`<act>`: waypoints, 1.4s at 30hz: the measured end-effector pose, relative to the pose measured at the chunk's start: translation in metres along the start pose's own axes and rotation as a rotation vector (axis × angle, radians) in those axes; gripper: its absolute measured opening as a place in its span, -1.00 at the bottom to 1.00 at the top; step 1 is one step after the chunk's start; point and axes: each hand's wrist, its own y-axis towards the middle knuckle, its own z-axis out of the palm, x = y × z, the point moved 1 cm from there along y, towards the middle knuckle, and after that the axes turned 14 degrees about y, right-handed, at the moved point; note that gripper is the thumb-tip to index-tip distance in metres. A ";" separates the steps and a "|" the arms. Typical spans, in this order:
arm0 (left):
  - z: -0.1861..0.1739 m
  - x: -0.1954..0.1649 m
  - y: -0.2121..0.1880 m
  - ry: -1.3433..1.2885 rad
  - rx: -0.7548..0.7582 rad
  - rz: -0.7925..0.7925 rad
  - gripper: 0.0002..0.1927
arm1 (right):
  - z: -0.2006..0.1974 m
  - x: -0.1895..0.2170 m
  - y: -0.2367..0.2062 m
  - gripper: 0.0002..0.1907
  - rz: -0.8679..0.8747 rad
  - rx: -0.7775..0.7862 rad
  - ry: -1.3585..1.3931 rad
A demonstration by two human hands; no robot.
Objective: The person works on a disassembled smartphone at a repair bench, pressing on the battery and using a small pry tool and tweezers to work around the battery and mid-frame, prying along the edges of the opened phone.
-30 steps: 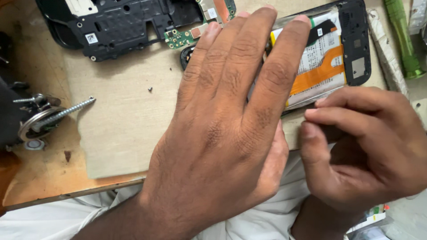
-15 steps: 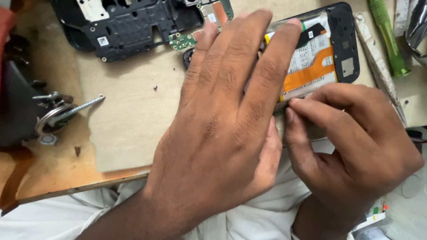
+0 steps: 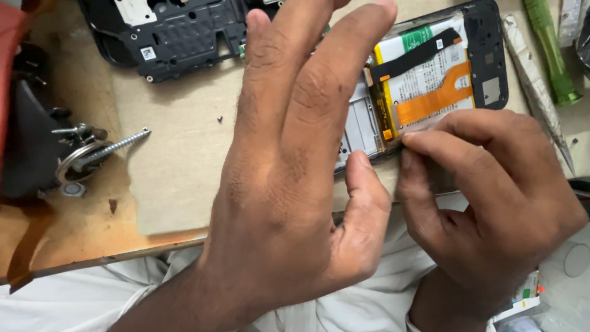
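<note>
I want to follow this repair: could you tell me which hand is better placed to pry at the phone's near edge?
Probably the right hand: its fingertips already sit at the opened phone edge, while the left hand lies flat, steadying it.

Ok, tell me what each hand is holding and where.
The left hand steadies the opened phone from above, thumb at its near edge. The right hand presses fingertips on that same near edge, beside the battery.

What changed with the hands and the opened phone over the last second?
The right hand slid its fingertips up to the lower edge of the opened black phone with the orange-striped battery. The left hand stayed spread over the phone. The long steel screw stayed put.
</note>
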 end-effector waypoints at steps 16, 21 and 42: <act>0.001 0.002 0.003 -0.032 0.006 0.021 -0.38 | 0.011 -0.007 -0.003 -0.91 0.219 -0.158 0.182; -0.001 0.001 0.006 -0.030 0.025 0.174 -0.76 | 0.017 -0.005 -0.008 -0.90 0.257 -0.366 0.586; 0.004 -0.008 0.012 0.100 -0.060 0.223 -0.89 | 0.012 -0.023 -0.017 -0.83 0.230 -0.413 0.846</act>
